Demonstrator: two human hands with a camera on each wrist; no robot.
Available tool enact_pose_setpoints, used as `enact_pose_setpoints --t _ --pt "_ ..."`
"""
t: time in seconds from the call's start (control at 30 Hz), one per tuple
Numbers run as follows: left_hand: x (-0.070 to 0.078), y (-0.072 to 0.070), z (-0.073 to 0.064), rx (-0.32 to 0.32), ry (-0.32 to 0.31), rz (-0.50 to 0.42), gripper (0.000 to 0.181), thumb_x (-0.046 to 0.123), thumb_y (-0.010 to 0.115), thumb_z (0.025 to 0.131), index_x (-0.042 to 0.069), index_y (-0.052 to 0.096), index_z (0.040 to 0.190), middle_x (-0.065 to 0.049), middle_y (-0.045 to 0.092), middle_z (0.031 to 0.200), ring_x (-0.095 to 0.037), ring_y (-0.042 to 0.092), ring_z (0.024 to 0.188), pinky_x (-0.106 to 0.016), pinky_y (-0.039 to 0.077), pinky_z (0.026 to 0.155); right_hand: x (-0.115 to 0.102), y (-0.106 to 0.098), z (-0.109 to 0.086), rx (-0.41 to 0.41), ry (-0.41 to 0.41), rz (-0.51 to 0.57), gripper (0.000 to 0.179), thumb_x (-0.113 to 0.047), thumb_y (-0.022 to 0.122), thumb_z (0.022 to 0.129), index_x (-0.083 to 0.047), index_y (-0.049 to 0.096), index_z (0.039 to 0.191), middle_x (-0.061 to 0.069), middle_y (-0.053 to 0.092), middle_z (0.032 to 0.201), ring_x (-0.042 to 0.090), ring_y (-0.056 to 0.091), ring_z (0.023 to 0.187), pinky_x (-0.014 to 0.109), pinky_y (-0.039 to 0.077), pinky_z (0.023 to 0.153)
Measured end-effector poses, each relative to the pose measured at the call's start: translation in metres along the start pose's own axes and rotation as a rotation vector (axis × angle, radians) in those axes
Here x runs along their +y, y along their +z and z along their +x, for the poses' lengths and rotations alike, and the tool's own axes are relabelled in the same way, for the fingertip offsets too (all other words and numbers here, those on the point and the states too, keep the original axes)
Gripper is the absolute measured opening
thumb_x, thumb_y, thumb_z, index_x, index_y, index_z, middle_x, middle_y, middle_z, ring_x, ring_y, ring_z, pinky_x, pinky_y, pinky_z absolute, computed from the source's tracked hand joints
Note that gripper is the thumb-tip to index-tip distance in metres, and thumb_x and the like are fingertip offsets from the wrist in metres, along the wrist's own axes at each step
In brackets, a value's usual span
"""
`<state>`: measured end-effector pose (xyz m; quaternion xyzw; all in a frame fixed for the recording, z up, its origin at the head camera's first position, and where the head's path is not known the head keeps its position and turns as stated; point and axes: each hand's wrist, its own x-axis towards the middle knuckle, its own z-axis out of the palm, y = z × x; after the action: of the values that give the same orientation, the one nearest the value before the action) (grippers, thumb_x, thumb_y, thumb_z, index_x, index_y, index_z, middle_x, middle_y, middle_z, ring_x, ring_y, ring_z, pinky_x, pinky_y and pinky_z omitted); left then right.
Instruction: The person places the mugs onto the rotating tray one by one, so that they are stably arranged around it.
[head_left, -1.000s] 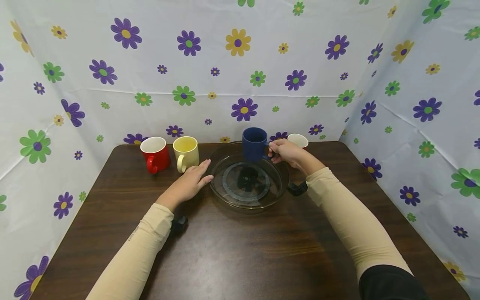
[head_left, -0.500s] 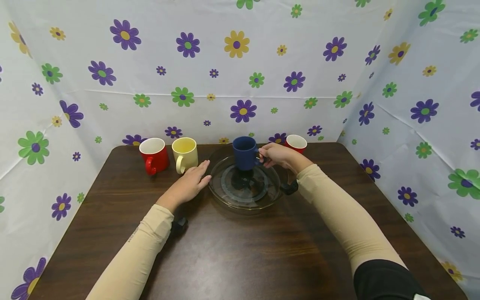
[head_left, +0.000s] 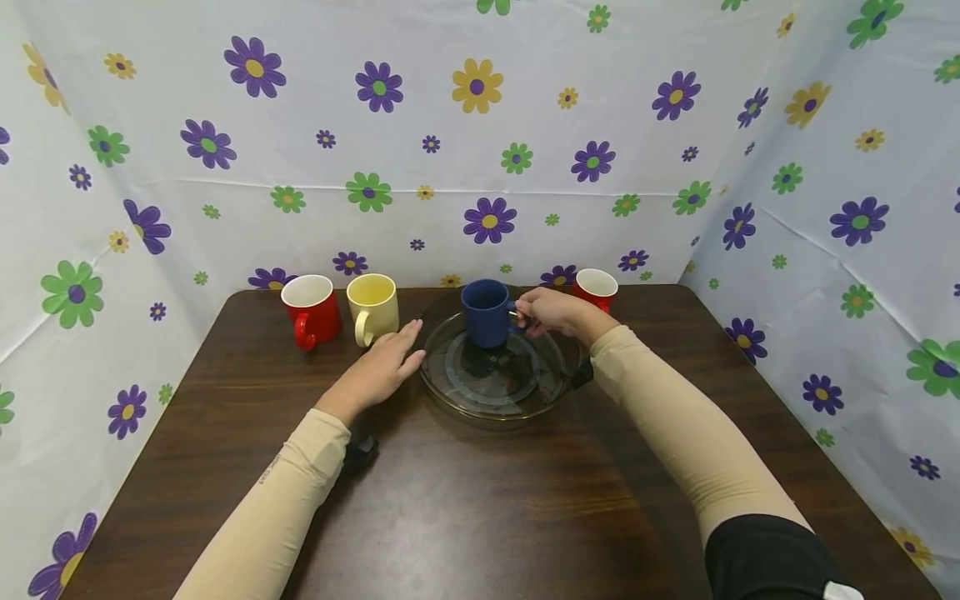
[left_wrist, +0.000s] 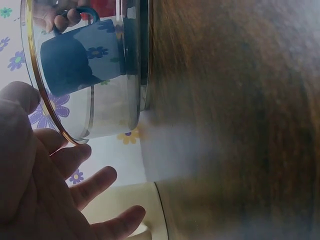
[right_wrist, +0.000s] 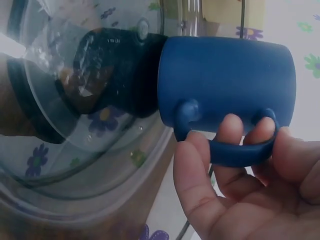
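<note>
In the head view a dark blue mug (head_left: 486, 315) is upright inside a round clear glass dish (head_left: 501, 414). My right hand (head_left: 553, 312) pinches the mug's handle (right_wrist: 240, 154), its fingers curled through the loop in the right wrist view. The mug's base meets its reflection on the dish floor. At the dish's left rim lies my left hand (head_left: 378, 367), fingers spread and nearly straight. Its fingertips (left_wrist: 82, 151) are at the gold-tinted rim in the left wrist view; whether they press on it I cannot tell.
A yellow mug (head_left: 372, 302) stands just left of the dish, with a red mug (head_left: 313, 310) farther left. Another red mug (head_left: 596, 285) stands behind my right hand, partly hidden. The brown wooden table (head_left: 480, 500) ends at a flowered curtain (head_left: 420, 108).
My right hand has lowered the blue mug into the dish and moved it slightly left. The left hand has stayed in about the same place.
</note>
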<state>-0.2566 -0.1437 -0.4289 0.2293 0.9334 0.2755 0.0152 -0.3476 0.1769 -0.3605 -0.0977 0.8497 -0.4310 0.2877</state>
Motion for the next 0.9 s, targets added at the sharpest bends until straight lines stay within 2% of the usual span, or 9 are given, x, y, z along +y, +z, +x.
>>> enact_pose_setpoints --t 0.27,0.6,0.9 --pt "-0.001 0.0 0.0 0.008 -0.006 -0.006 0.063 0.026 0.049 0.107 0.0 0.025 0.159 -0.02 0.024 0.164 -0.043 0.029 0.148 -0.055 0.023 0.121 -0.003 -0.005 0.003 0.031 0.008 -0.038 0.038 -0.016 0.035 0.112 0.011 0.051 0.133 0.027 0.052 0.125 0.045 0.056 0.115 0.055 0.046 0.106" --pt "-0.004 0.001 0.002 0.0 -0.03 0.0 0.066 0.029 0.049 0.107 0.004 0.022 0.161 -0.018 0.024 0.165 -0.04 0.028 0.149 -0.054 0.023 0.121 -0.003 -0.006 0.013 0.084 0.045 -0.019 0.037 -0.011 0.035 0.111 0.007 0.054 0.136 0.029 0.055 0.129 0.04 0.058 0.111 0.055 0.046 0.107" --pt "-0.003 0.002 0.001 0.023 -0.018 -0.017 0.065 0.028 0.051 0.106 0.003 0.024 0.16 -0.017 0.024 0.165 -0.04 0.029 0.148 -0.054 0.023 0.121 0.001 -0.006 0.016 0.095 0.039 -0.009 0.036 -0.01 0.033 0.111 0.004 0.054 0.138 0.03 0.052 0.132 0.045 0.056 0.116 0.054 0.046 0.107"
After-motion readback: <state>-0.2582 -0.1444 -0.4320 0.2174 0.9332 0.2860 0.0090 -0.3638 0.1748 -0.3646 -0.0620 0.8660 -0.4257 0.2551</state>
